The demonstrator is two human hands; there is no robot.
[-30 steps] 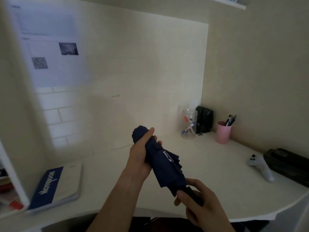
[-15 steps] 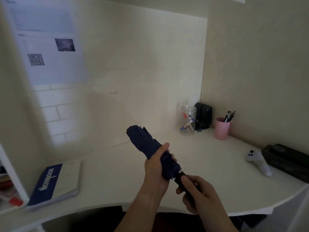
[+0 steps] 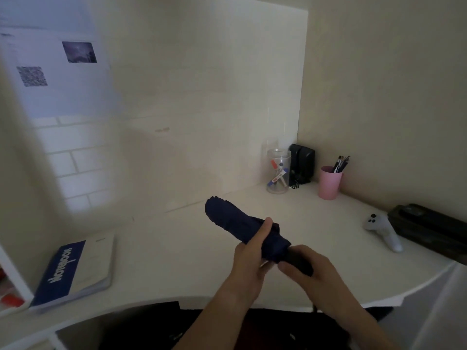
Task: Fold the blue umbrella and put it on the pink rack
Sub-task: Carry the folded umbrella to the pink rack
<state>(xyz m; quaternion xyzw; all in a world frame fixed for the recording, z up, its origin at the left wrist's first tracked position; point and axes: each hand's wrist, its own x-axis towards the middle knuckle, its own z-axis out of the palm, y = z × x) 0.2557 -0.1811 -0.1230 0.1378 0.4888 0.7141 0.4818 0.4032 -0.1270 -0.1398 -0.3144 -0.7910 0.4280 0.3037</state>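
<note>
Blue umbrella collapsed, held tilted above the desk, canopy end pointing toward the wall. Left hand wraps the canopy just above the handle; right hand clenches the black handle. Notebook lies on desk, well left of the umbrella.
</note>
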